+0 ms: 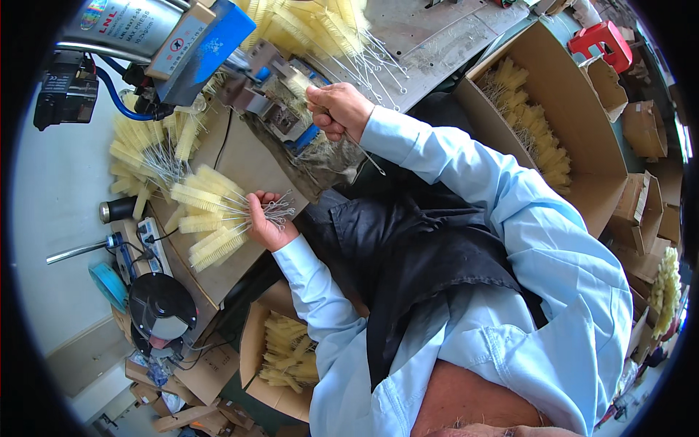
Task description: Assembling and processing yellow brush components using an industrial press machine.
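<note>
My left hand is closed round a fanned bunch of bottle brushes. Their pale yellow bristle heads point left, and looped wire handles stick out to the right of the fist. In my right hand is a single bottle brush, pinched near its bristles, its wire handle slanting down past the palm to a small loop. That brush head is over a small metal bench machine with blue parts; I cannot tell whether it touches. Loose bristle trimmings lie just below the machine.
More brushes are piled to the left, others on the grey metal table. A cardboard box of brushes stands right, another lower left. A blue press with a cylinder overhangs the upper left. A black round device sits below it.
</note>
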### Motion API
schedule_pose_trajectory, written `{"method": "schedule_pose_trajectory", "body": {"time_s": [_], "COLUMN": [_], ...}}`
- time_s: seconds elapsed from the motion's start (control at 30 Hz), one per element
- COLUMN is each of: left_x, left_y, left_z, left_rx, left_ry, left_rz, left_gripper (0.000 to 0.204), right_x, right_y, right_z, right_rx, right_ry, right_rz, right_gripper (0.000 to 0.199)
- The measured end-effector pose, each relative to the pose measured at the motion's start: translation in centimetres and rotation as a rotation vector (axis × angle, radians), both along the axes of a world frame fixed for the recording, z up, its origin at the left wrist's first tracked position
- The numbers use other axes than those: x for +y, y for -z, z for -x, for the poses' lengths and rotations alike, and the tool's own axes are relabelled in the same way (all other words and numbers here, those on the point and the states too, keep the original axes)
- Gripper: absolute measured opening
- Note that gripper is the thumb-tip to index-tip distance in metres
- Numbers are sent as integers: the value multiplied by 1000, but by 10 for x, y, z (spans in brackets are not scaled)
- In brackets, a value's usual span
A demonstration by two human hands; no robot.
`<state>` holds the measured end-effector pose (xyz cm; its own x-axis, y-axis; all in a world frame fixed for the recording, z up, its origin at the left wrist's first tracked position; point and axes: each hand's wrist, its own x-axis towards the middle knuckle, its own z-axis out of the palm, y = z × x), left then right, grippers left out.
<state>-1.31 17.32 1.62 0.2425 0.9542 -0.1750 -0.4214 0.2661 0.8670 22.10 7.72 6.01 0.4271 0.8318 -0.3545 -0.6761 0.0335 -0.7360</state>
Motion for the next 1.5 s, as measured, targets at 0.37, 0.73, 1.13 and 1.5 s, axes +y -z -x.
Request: {"method": "schedule_pose_trajectory", "body": {"time_s": [0.37, 0.73, 1.13, 1.5], "left_x": [-8, -4, -4, -87], "left_y": [-3, 12, 21, -51], "left_z": [-5, 11, 20, 1], "left_rx": [-43, -25, -23, 7], "left_ry": [-147, -181, -77, 28], "left_rz": [13, -25, -4, -60], "left_gripper": [27, 21, 26, 29], "right_x": [-5, -32, -105, 8], "right_y": [-6, -76, -182, -38], "right_z": [-39, 11, 101, 83], "right_rx": [-424, -930, -512, -676], "right_ry": [136, 399, -232, -301], "right_rz": [168, -231, -944, -158], "right_gripper": [47, 38, 46, 37]}}
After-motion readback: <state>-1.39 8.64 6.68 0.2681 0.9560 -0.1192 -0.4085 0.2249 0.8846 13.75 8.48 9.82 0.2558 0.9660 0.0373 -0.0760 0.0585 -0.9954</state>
